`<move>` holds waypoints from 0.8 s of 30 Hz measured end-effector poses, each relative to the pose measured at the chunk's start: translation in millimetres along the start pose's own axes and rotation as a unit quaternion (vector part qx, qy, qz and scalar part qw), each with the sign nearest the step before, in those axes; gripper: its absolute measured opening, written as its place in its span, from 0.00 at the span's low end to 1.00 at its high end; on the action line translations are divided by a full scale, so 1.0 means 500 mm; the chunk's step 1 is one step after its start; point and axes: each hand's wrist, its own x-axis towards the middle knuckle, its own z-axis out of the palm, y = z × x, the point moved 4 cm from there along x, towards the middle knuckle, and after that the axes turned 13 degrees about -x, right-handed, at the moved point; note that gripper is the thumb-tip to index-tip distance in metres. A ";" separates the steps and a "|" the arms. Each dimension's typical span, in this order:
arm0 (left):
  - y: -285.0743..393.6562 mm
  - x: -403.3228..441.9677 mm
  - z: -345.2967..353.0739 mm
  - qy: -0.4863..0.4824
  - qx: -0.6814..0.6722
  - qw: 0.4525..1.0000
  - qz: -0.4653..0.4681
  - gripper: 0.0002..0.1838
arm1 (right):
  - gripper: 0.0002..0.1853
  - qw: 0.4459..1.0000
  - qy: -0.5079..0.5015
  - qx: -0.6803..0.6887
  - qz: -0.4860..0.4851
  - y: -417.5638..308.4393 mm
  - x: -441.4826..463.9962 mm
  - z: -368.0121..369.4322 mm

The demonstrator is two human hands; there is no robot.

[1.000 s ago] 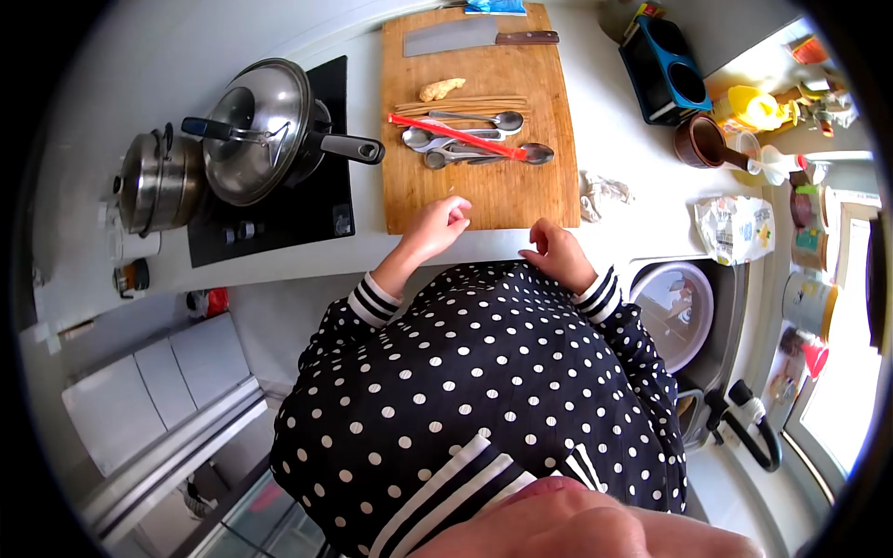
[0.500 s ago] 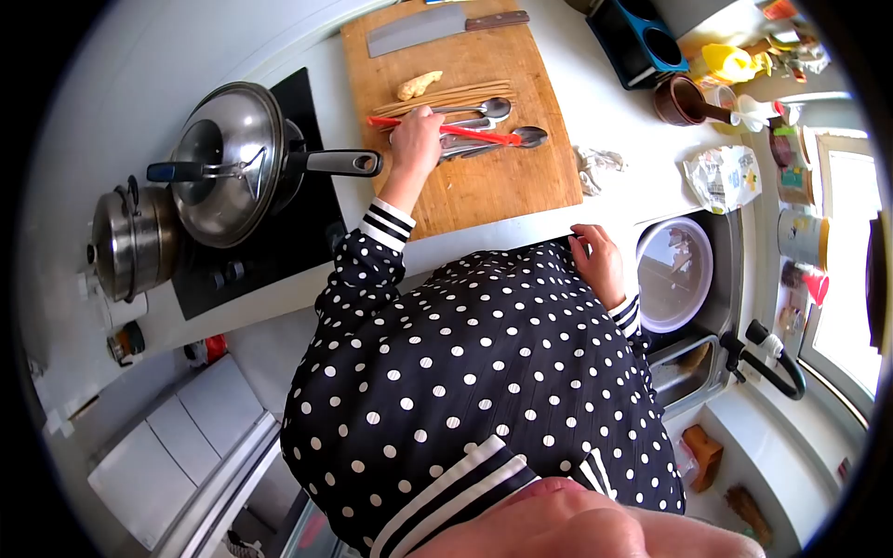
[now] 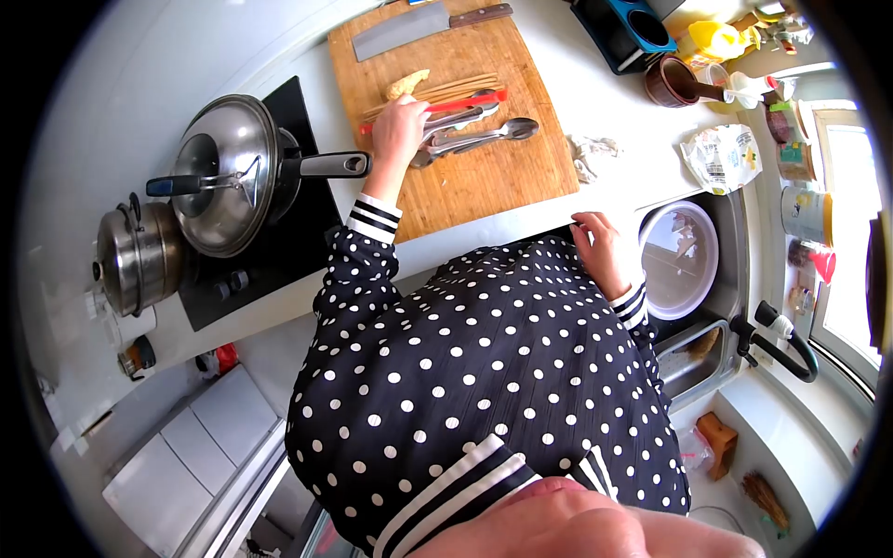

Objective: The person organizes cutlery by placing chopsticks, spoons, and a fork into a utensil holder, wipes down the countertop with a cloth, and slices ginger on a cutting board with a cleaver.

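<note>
My left hand [image 3: 398, 135] is closed around a long, thin red utensil [image 3: 470, 99] over the wooden cutting board [image 3: 484, 200]; its exact kind is unclear. The red utensil lies across a row of chopsticks [image 3: 460, 86]. Just below are several metal spoons [image 3: 518, 128] and other steel cutlery, partly covered by my fingers. A piece of ginger [image 3: 407, 84] sits above the hand. Near the board's far edge rests a cleaver [image 3: 402, 33] with a wooden handle. My right hand [image 3: 606, 253] hangs at the counter's front edge, fingers loosely apart, holding nothing.
Left of the board, a lidded wok [image 3: 228, 219] stands on the black cooktop, its handle [image 3: 335, 165] reaching toward my left arm. A steel pot [image 3: 139, 246] is beyond it. To the right are a crumpled cloth [image 3: 595, 156], a plastic bag [image 3: 722, 156] and a white basin [image 3: 709, 265] in the sink.
My left hand has moved the red utensil up, away from the spoons and onto the chopsticks. My right hand stays by the counter edge. The whole view has shifted slightly.
</note>
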 end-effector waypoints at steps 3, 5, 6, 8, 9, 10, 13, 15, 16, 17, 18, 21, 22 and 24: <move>0.005 0.019 -0.014 0.030 0.040 0.999 0.012 0.04 | 0.07 1.000 -0.015 0.006 -0.016 -0.014 0.012 0.009; 0.028 0.020 -0.027 0.034 0.055 0.998 0.022 0.04 | 0.07 0.999 -0.040 0.018 -0.019 -0.022 0.021 0.018; 0.039 0.021 -0.029 0.035 0.062 0.997 0.027 0.04 | 0.07 0.998 -0.043 0.019 -0.029 -0.031 0.028 0.020; 0.038 0.006 -0.002 -0.020 0.078 0.997 -0.018 0.04 | 0.07 0.997 -0.053 0.017 -0.051 -0.048 0.044 0.024; 0.047 -0.006 0.006 -0.031 0.077 0.996 -0.024 0.04 | 0.07 0.996 -0.053 0.015 -0.070 -0.056 0.056 0.028; 0.050 -0.016 0.018 -0.041 0.076 0.996 -0.031 0.04 | 0.07 0.994 -0.061 0.025 -0.089 -0.065 0.075 0.030; 0.054 -0.042 0.044 -0.042 0.054 0.997 -0.039 0.09 | 0.07 0.983 -0.063 0.020 -0.170 -0.116 0.166 0.020; 0.070 -0.052 0.047 -0.042 0.050 0.996 -0.061 0.11 | 0.08 0.965 0.006 0.004 -0.263 -0.149 0.260 0.027; 0.073 -0.056 0.047 -0.044 0.056 0.995 -0.071 0.11 | 0.09 0.970 -0.030 -0.036 -0.237 -0.176 0.308 0.031; 0.071 -0.064 0.048 -0.034 0.035 0.997 -0.056 0.12 | 0.09 0.955 0.007 -0.038 -0.294 -0.196 0.354 0.045; 0.071 -0.072 0.049 -0.033 0.032 0.998 -0.048 0.12 | 0.10 0.946 -0.028 -0.078 -0.312 -0.204 0.409 0.081; 0.073 -0.090 0.053 -0.034 0.026 0.998 -0.039 0.13 | 0.13 0.925 -0.067 -0.187 -0.323 -0.259 0.506 0.155; 0.073 -0.088 0.048 -0.022 0.013 0.999 -0.044 0.14 | 0.15 0.917 -0.087 -0.215 -0.325 -0.265 0.525 0.184; 0.072 -0.077 0.036 0.000 -0.012 0.999 -0.051 0.16 | 0.16 0.905 -0.110 -0.256 -0.321 -0.263 0.555 0.242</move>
